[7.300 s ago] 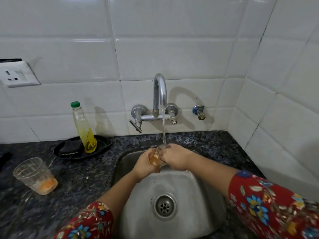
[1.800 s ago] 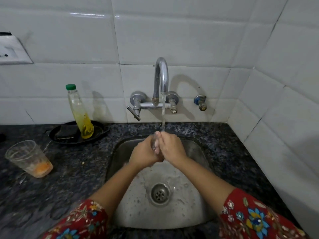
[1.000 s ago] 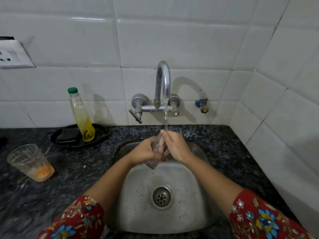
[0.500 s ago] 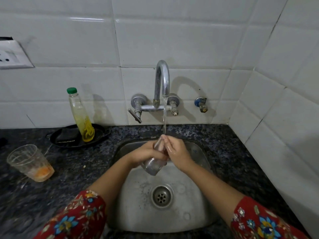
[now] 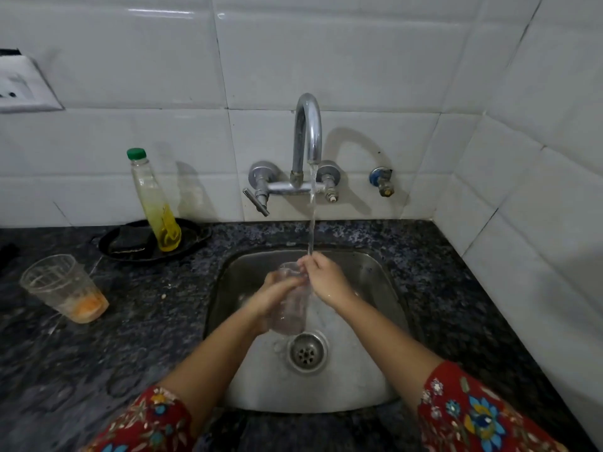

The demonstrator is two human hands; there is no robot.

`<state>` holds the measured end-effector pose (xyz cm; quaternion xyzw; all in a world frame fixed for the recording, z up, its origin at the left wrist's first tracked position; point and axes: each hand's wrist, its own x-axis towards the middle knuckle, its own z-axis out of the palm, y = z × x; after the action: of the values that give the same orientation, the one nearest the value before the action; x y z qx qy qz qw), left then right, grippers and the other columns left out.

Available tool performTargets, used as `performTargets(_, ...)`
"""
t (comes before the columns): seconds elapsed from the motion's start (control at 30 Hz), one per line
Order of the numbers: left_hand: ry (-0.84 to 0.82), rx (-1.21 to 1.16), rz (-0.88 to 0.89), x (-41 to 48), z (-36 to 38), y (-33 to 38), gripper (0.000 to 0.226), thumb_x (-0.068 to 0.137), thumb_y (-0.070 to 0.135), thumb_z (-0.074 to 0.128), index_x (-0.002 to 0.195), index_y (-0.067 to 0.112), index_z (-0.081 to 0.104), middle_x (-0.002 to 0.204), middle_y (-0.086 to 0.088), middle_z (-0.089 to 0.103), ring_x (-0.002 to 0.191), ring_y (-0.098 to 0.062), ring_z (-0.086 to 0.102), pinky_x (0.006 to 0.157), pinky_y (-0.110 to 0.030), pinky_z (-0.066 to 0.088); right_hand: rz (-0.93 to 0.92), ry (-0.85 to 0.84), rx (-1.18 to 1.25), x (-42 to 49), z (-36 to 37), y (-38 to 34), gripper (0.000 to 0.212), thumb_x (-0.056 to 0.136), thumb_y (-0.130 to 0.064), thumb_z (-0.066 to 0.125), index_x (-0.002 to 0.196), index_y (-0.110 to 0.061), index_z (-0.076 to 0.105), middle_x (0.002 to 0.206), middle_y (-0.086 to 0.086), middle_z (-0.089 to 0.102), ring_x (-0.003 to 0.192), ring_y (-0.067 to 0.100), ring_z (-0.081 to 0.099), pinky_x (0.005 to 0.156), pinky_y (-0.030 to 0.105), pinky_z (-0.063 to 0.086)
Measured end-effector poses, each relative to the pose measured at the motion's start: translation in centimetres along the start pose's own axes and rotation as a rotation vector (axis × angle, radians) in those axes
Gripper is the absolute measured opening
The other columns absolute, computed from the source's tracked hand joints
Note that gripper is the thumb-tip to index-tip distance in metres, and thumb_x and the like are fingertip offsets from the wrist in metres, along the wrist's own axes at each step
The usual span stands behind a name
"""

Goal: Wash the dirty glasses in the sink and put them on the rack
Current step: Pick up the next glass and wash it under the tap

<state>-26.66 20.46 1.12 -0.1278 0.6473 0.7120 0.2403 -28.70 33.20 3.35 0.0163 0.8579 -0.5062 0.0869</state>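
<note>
A clear glass (image 5: 291, 309) is held over the steel sink (image 5: 368, 383), nearly upright, its mouth toward the tap. My left hand (image 5: 272, 296) grips its side. My right hand (image 5: 326, 280) pinches the rim, with water from the tap (image 5: 306, 138) running onto its fingers. A second glass (image 5: 63, 287) with orange residue at its bottom stands on the dark counter at the left. No rack is in view.
A soap bottle (image 5: 153, 200) with a green cap stands in a black dish (image 5: 192, 238) holding a dark scrubber, left of the tap. The drain (image 5: 306, 352) lies just below the glass. White tiled walls close the back and right. A wall socket (image 5: 23, 89) is at far left.
The glass has dropped lower into the sink and turned more upright. My right hand moved from the glass's side to its rim. The water kept running.
</note>
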Motion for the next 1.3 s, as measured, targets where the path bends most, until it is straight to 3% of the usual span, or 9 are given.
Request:
performTargets(0.2,-0.099,-0.766,-0.283,1.1,2.0,-1.2,0.057,0.102,0.049,0.031,0.111,0.002,0.062,0.099,-0.022,0.067,0.093,-0.032,0.061,0.085,-0.046,0.050,0.168,-0.096,0.140,-1.9,0.0,1.3,0.036,0.103,-0.030,0.033,0.126,-0.014,0.054,0.123,0.005,0.059,0.110,0.018,0.054,0.095,0.031,0.041)
performTargets(0.3,-0.049,-0.947,-0.302,1.8,3.3,0.1,0.063,0.102,0.051,0.029,0.112,-0.003,0.061,0.099,-0.023,0.066,0.102,-0.032,0.061,0.086,-0.046,0.050,-0.105,0.046,-0.172,-1.7,0.2,1.1,0.044,0.103,-0.031,0.028,0.141,-0.012,0.041,0.140,0.007,0.047,0.131,0.022,0.044,0.105,0.033,0.035)
performTargets(0.47,-0.022,-1.017,-0.266,3.2,2.8,3.0,0.062,0.100,0.052,0.033,0.126,0.001,0.058,0.118,-0.024,0.065,0.117,-0.032,0.058,0.095,-0.041,0.046,-0.633,0.023,-0.751,-2.2,-1.4,3.6,0.059,0.103,-0.033,0.022,0.152,-0.018,-0.006,0.161,-0.001,-0.012,0.147,0.010,-0.015,0.120,0.031,-0.005)
performTargets(0.6,-0.006,-0.934,-0.208,2.7,2.7,3.4,0.061,0.102,0.049,0.030,0.126,-0.001,0.055,0.116,-0.025,0.061,0.131,-0.030,0.049,0.104,-0.041,0.038,-0.786,0.038,-0.873,-1.8,-2.2,3.9,0.080,0.091,-0.008,0.041,0.151,-0.020,-0.011,0.160,-0.004,-0.014,0.147,0.010,-0.012,0.121,0.036,-0.001)
performTargets(0.73,0.094,-0.800,-0.077,2.7,3.2,3.2,0.056,0.098,0.048,0.045,0.129,0.001,0.052,0.124,-0.024,0.060,0.112,-0.035,0.059,0.093,-0.046,0.049,-0.484,0.134,-0.774,-1.0,-1.2,0.5,0.092,0.080,-0.004,0.061,0.152,-0.013,0.004,0.156,0.012,0.018,0.142,0.029,0.025,0.107,0.038,0.039)
performTargets(0.87,0.467,-0.485,0.113,3.8,3.5,3.5,0.061,0.082,0.025,0.077,0.121,0.017,0.031,0.105,-0.010,0.057,0.087,-0.022,0.063,0.065,-0.035,0.054,-0.160,0.185,-0.688,-0.4,-1.3,-1.7,0.045,0.075,-0.024,0.070,0.112,-0.009,0.052,0.107,0.012,0.064,0.098,0.031,0.064,0.074,0.034,0.051)
performTargets(0.93,0.369,-0.430,0.129,3.9,3.3,3.5,0.073,0.069,0.021,0.086,0.123,0.012,0.038,0.104,-0.013,0.063,0.084,-0.024,0.068,0.068,-0.037,0.058,-0.014,0.134,-0.460,-0.4,-1.1,-1.9,0.035,0.069,-0.029,0.071,0.099,-0.013,0.063,0.091,0.006,0.071,0.084,0.023,0.068,0.070,0.027,0.054)
performTargets(1.13,-0.163,-0.453,0.103,2.1,1.6,3.3,0.024,0.077,0.026,0.071,0.096,0.010,0.068,0.085,-0.007,0.069,0.077,-0.021,0.064,0.077,-0.034,0.052,0.351,-0.388,0.636,-1.5,-2.9,-1.4,0.001,0.081,-0.004,0.066,0.083,-0.004,0.067,0.064,0.006,0.068,0.053,0.010,0.066,0.053,0.017,0.055)
performTargets(1.3,0.086,-0.315,0.274,2.4,3.2,2.6,0.032,0.063,0.015,0.082,0.092,0.007,0.069,0.085,-0.011,0.070,0.082,-0.026,0.068,0.081,-0.038,0.056,0.114,0.004,-0.053,-1.4,-1.2,0.3,0.029,0.059,-0.019,0.076,0.086,-0.018,0.067,0.077,0.000,0.071,0.071,0.012,0.069,0.066,0.030,0.059)
